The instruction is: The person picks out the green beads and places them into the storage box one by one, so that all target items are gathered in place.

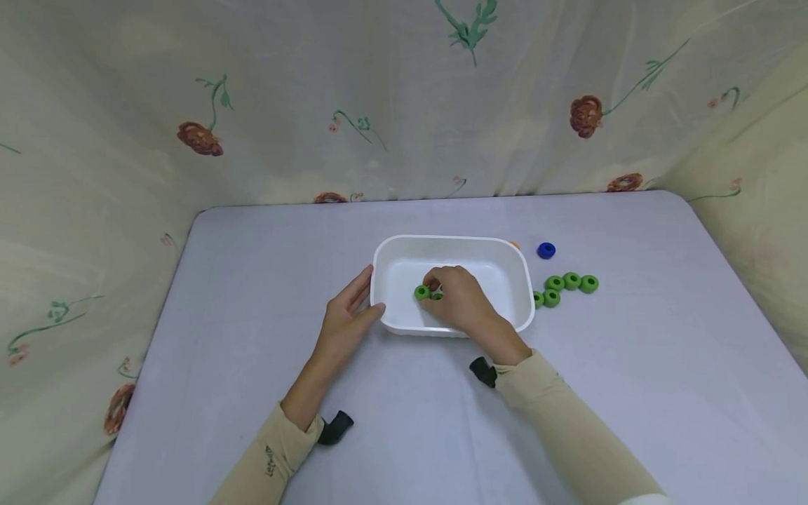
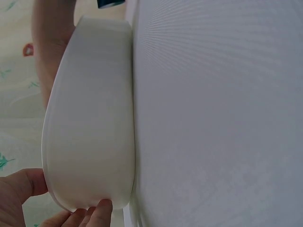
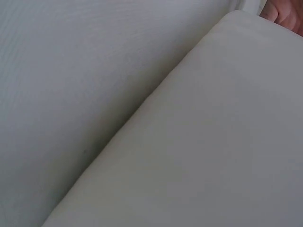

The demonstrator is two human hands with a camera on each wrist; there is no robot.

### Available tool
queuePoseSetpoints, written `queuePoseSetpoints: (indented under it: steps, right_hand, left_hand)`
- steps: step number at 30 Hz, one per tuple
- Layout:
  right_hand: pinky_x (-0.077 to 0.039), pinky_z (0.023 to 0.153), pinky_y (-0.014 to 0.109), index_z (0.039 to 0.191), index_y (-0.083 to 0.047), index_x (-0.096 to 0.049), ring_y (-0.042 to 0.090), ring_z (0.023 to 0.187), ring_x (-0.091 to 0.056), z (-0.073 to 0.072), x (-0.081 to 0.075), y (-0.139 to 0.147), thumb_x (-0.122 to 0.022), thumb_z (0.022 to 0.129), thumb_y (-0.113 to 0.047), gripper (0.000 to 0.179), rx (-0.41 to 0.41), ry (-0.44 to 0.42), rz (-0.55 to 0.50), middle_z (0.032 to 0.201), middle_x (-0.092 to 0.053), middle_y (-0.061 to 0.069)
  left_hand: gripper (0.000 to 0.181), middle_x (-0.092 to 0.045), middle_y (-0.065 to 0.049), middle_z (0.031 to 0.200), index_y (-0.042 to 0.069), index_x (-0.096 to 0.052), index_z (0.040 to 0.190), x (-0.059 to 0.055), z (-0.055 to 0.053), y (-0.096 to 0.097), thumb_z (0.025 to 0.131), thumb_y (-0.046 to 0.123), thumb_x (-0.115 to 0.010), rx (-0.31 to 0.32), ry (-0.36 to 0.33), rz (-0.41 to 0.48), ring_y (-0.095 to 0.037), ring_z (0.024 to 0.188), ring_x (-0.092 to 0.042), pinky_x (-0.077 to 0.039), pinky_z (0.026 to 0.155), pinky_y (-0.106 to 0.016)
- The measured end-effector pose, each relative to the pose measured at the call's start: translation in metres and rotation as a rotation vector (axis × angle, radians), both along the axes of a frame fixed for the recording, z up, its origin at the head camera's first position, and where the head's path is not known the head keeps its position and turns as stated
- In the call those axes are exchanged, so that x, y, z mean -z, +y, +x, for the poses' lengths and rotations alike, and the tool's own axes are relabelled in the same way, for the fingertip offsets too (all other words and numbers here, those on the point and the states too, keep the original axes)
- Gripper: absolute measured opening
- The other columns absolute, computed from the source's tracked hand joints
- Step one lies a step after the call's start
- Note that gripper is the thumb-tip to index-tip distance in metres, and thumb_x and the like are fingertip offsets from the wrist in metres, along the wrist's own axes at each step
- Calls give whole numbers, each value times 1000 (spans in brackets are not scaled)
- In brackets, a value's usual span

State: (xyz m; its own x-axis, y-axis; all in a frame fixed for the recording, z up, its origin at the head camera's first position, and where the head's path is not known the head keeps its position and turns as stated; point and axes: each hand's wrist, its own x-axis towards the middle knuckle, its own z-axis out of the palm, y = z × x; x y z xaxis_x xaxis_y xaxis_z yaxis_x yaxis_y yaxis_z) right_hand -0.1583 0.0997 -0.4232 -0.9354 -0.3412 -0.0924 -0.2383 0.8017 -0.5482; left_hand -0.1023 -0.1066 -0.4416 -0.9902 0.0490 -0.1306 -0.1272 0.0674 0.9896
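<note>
At the left edge of the white tub [image 1: 435, 237], my left hand [image 1: 345, 319] spreads; inside, my right hand [image 1: 466, 300] pinches a green ring [image 1: 421, 293] beside another. Filling seems barely begun: five green rings [image 1: 571, 281], a blue ring [image 1: 546, 251] and an orange piece [image 1: 515, 245] lie off its right side.

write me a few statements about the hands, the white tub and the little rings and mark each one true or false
1. The left hand touches the white tub. True.
2. The tub stands upside down. False: its open side faces up.
3. The blue ring lies on the table, to the right of the tub. True.
4. The right hand pinches a green ring. True.
5. No green rings lie outside the tub. False: several loose green rings lie on the table to its right.
6. The left hand holds the blue ring. False: no hand touches the blue ring.
</note>
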Motion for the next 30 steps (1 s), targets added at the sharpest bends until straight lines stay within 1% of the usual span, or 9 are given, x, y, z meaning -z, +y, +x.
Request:
queuePoseSetpoints:
  steps: [8,19,21,25,28,30]
  right_hand:
    - [-53,92,42,108,-5,-72,27,100,-63,-1,-2,0,-78,85,-17,27,-1,-20,4,101,-74,11]
    - [-53,93,43,111,-3,-71,28,101,-63,0,0,0,-77,86,-16,29,5,-40,-12,104,-73,12]
    - [-53,94,43,113,-3,-70,29,103,-63,1,-1,0,-77,86,-17,31,6,-42,-11,106,-73,13]
    - [-53,97,44,120,-4,-68,31,109,-63,3,-7,4,-78,86,-19,38,11,-53,-40,115,-71,14]
    - [-53,97,45,122,-5,-68,32,111,-63,4,-15,13,-78,87,-22,41,40,-45,-106,120,-70,14]
    - [-53,97,45,122,-6,-68,31,111,-63,3,-23,22,-77,88,-25,40,72,-21,-155,120,-70,13]
  left_hand:
    - [67,-38,0,162,16,-39,155,0,0,-1,93,5,-62,2,23,6,-17,150,-38,-37,121,-34]
    - [67,-38,-1,161,15,-39,155,3,-1,-1,93,4,-62,5,32,19,-18,150,-38,-37,122,-35]
    - [66,-38,-1,161,15,-39,155,3,-1,-1,93,5,-62,2,30,18,-19,150,-38,-36,122,-36]
    - [67,-39,-1,161,15,-40,155,2,1,-1,93,5,-63,-1,21,13,-19,150,-38,-37,122,-37]
    - [67,-39,0,161,16,-40,155,1,1,-1,93,4,-63,-1,24,14,-17,150,-38,-37,121,-35]
    - [67,-40,0,161,15,-40,155,1,1,0,93,4,-63,-1,32,16,-17,149,-39,-37,121,-34]
